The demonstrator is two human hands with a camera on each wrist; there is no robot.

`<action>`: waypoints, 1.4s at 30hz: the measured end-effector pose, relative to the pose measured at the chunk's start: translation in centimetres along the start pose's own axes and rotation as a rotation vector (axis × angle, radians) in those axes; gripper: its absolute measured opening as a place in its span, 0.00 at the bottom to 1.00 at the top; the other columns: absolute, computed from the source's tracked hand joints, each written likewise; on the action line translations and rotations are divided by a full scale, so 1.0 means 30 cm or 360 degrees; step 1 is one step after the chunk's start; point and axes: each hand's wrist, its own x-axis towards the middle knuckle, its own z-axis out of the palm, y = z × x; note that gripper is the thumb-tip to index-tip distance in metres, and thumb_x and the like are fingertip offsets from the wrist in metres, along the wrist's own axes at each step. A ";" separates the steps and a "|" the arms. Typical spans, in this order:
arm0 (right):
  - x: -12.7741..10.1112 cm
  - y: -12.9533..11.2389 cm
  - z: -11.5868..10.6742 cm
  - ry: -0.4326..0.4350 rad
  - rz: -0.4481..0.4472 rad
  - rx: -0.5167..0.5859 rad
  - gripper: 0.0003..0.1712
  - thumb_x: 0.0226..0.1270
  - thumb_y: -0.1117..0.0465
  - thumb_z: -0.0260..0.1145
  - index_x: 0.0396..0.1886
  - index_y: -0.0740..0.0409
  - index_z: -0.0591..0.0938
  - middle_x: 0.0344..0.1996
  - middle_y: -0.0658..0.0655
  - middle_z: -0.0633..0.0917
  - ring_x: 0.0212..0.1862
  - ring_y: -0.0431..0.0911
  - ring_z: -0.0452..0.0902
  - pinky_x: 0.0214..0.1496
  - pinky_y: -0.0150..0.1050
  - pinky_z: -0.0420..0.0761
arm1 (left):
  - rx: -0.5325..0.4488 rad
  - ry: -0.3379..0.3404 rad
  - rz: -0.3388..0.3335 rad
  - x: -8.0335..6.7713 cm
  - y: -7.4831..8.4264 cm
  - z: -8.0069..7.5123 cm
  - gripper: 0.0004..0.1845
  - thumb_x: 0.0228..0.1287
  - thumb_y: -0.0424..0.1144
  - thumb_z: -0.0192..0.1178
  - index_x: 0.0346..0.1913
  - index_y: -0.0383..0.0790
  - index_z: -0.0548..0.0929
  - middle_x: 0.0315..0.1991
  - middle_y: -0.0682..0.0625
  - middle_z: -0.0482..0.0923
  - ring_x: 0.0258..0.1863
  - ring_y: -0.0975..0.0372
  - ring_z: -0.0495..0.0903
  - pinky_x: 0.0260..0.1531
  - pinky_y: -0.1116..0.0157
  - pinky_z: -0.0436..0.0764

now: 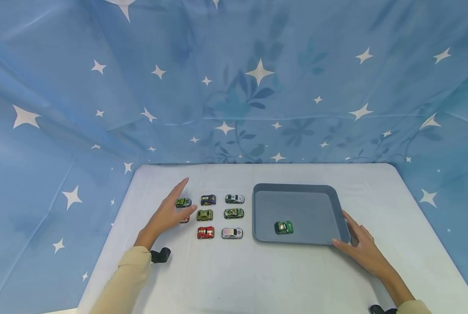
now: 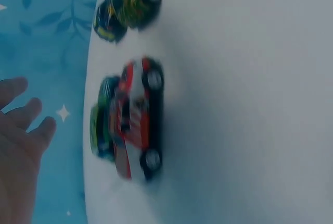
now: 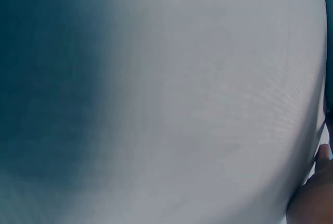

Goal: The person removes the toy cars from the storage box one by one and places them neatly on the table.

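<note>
Fingers of the left hand (image 1: pixel 167 214) hover straight above the red-and-white car (image 2: pixel 136 120), grasping nothing; better to pinch its sides squarely. Right hand (image 1: pixel 358 244) steadies the tray (image 1: pixel 336 205), fingers flat.

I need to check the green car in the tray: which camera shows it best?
The head view: the green car sits whole inside the grey tray. The left wrist view shows other cars only; the right wrist view shows blurred surface and none of it.
</note>
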 end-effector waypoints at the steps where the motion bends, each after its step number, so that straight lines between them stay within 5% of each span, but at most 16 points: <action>1: -0.001 0.000 -0.003 0.0000 -0.0003 0.0002 0.59 0.74 0.47 0.71 0.90 0.53 0.45 0.81 0.80 0.53 0.74 0.84 0.54 0.80 0.69 0.27 | -0.0010 -0.0001 0.0011 0.012 0.011 0.012 0.52 0.73 0.58 0.68 0.89 0.55 0.50 0.87 0.47 0.48 0.84 0.45 0.49 0.76 0.33 0.55; 11: -0.003 0.010 -0.001 0.0006 -0.0017 0.0049 0.59 0.74 0.48 0.71 0.91 0.50 0.45 0.81 0.80 0.54 0.75 0.83 0.54 0.80 0.70 0.27 | -0.0090 -0.0014 0.0162 0.109 0.110 0.097 0.52 0.72 0.60 0.68 0.89 0.61 0.47 0.87 0.55 0.45 0.85 0.53 0.47 0.78 0.38 0.54; 21: -0.003 0.002 0.010 0.0016 0.0002 0.0018 0.60 0.73 0.46 0.72 0.90 0.52 0.45 0.81 0.80 0.53 0.76 0.83 0.52 0.80 0.69 0.27 | -0.0180 -0.0051 0.0262 0.184 0.192 0.152 0.54 0.73 0.59 0.68 0.89 0.55 0.47 0.88 0.56 0.43 0.86 0.55 0.45 0.79 0.38 0.53; 28: -0.005 0.001 0.004 0.0004 0.0012 0.0037 0.60 0.73 0.46 0.72 0.90 0.53 0.45 0.81 0.80 0.53 0.76 0.83 0.52 0.79 0.71 0.28 | -0.0202 -0.0101 0.0284 0.204 0.232 0.229 0.53 0.73 0.61 0.67 0.89 0.63 0.44 0.88 0.56 0.42 0.85 0.57 0.44 0.79 0.40 0.54; 42: -0.009 -0.001 0.002 0.0001 0.0013 0.0044 0.60 0.73 0.46 0.72 0.90 0.51 0.45 0.81 0.79 0.53 0.76 0.83 0.53 0.79 0.71 0.28 | -0.0269 -0.0248 0.0353 0.231 0.323 0.348 0.53 0.73 0.60 0.67 0.89 0.59 0.44 0.88 0.53 0.41 0.86 0.59 0.41 0.80 0.41 0.53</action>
